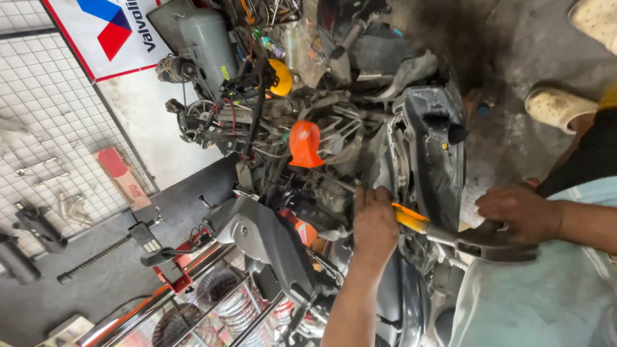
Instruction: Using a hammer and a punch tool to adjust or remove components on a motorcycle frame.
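Observation:
A stripped-down scooter (334,160) fills the middle of the view, its wiring, frame tubes and black body panels (434,148) exposed. My left hand (376,222) reaches into the frame and is closed around the end of a tool with an orange-yellow handle (409,218). The tool's grey shank runs right into a dark, curved piece (491,245). My right hand (519,211) lies on top of that dark piece, fingers curled over it. An orange horn-shaped part (304,144) sits in the frame just above my left hand.
A grey air compressor (205,42) stands behind the scooter. A red lift stand (173,270) and a glass case of parts (218,308) are beside it. A wire mesh wall (45,128) holds tools. A light shoe (559,106) rests on the concrete floor (508,58).

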